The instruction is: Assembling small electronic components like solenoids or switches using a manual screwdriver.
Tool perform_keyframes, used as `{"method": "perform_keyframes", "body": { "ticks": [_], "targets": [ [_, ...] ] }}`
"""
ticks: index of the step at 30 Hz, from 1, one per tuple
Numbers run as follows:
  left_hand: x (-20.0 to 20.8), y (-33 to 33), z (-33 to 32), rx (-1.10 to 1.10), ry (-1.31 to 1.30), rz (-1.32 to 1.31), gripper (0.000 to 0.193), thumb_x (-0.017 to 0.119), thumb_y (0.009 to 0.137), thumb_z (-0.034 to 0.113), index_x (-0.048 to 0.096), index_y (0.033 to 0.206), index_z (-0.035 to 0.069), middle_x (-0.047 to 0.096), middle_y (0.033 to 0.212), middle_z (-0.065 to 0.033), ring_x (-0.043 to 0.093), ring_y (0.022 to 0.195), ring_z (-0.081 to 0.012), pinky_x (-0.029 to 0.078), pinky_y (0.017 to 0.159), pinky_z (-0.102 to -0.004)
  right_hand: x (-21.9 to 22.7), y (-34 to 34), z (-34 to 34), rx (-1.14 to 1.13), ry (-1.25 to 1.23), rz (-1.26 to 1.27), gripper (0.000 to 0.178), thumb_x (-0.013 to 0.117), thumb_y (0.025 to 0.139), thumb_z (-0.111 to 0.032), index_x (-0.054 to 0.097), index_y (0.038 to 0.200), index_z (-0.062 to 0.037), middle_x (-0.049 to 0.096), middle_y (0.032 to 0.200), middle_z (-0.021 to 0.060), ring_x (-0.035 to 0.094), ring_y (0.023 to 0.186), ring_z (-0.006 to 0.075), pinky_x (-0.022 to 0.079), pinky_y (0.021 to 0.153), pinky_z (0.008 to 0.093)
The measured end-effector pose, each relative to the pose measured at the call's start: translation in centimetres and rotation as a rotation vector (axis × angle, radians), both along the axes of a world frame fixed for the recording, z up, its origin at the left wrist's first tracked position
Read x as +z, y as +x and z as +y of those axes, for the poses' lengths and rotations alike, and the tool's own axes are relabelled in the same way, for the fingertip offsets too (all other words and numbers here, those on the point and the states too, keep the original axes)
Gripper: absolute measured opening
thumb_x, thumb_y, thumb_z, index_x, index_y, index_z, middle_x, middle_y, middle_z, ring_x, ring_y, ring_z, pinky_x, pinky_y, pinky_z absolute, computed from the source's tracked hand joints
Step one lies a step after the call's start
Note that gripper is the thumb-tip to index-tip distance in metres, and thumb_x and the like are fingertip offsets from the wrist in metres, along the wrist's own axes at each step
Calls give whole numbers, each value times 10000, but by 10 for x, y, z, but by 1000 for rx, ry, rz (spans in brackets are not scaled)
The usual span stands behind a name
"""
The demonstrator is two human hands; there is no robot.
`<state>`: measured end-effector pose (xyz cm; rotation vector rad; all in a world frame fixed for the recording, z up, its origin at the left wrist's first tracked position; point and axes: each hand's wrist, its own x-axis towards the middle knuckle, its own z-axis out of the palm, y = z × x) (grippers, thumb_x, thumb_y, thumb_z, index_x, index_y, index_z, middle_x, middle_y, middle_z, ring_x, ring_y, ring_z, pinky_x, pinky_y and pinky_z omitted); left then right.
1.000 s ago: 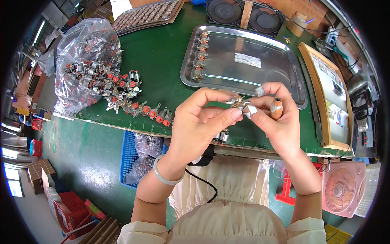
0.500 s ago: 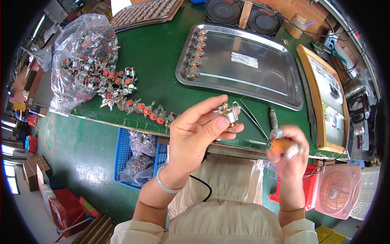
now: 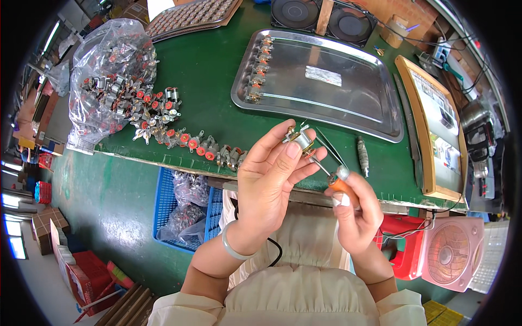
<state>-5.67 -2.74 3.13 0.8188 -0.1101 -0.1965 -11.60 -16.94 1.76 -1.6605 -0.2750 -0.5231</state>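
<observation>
1. over the near edge of the green table (image 3: 212, 70), the left hand (image 3: 269, 182) is raised with its palm toward the camera, thumb and fingers pinched round a small silver motor (image 3: 299, 139) held at the fingertips.
2. the motor sits tilted, its brass-coloured end pointing up and to the left; thin metal tabs stick out from that end.
3. just to the right and lower, the right hand (image 3: 356, 214) is clenched round a soldering iron (image 3: 336, 178) with an orange grip; the iron's thin tip points up and left and reaches the lower end of the motor, touching it or very nearly so.
4. on the table near the right hand lie tweezers (image 3: 330, 146) and, beside them, a short ridged metal tool (image 3: 362, 156), both close to the near edge.
5. farther back stands a steel tray (image 3: 348, 103); a column of finished motors (image 3: 260, 68) lines its left side.
6. toward the table's left edge a clear plastic bag (image 3: 109, 70) is stuffed with motors, and a loose row of red-capped motors (image 3: 179, 136) spills from it along the near edge.
7. below the table's near edge a blue crate (image 3: 166, 201) holds more bagged parts.
8. at the right edge a wood-framed board (image 3: 435, 130) lies flat.
</observation>
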Motion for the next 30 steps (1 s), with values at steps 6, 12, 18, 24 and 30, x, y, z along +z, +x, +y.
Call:
{"method": "perform_keyframes", "body": {
  "ticks": [6, 12, 18, 24, 30],
  "targets": [
    [-3, -1, -4, 42, -14, -22, 359, 514, 916, 150, 436, 1248, 38, 567, 1131, -155, 622, 967, -244, 556, 777, -292, -8, 0, 5, 235, 551, 258, 317, 487, 924, -89, 456, 1215, 33, 583, 915, 140, 569, 701, 112, 454, 555, 216],
    [-6, -3, -7, 53, -42, -49, 365, 524, 908, 126, 435, 1248, 31, 569, 1130, -167, 621, 965, -265, 552, 787, -315, -6, -1, 3, 104, 353, 331, 361, 429, 959, -231, 464, 1191, 42, 576, 734, 118, 498, 514, 106, 401, 443, 233],
    [-11, -4, -6, 116, -23, -162, 379, 548, 891, 82, 441, 1250, 27, 584, 1112, -188, 628, 942, -291, 551, 781, -353, -10, 0, -4, 457, 871, 543, 327, 406, 961, -287, 440, 1103, 6, 473, 547, 26, 393, 438, 78, 333, 412, 214],
    [-14, -8, -7, 139, -22, -179, 374, 542, 893, 77, 441, 1250, 25, 585, 1108, -192, 630, 935, -293, 552, 773, -347, -5, -6, -9, 86, 147, 314, 272, 458, 946, -203, 481, 1073, 36, 495, 646, 21, 427, 518, 57, 340, 456, 206],
    [-11, -14, -7, 172, -10, -187, 374, 540, 895, 75, 438, 1250, 16, 583, 1111, -194, 630, 938, -290, 550, 771, -340, -2, -8, 2, 114, 499, 385, 361, 451, 943, -312, 492, 1019, 39, 523, 805, 41, 447, 625, 60, 334, 469, 228]
  ]
}}
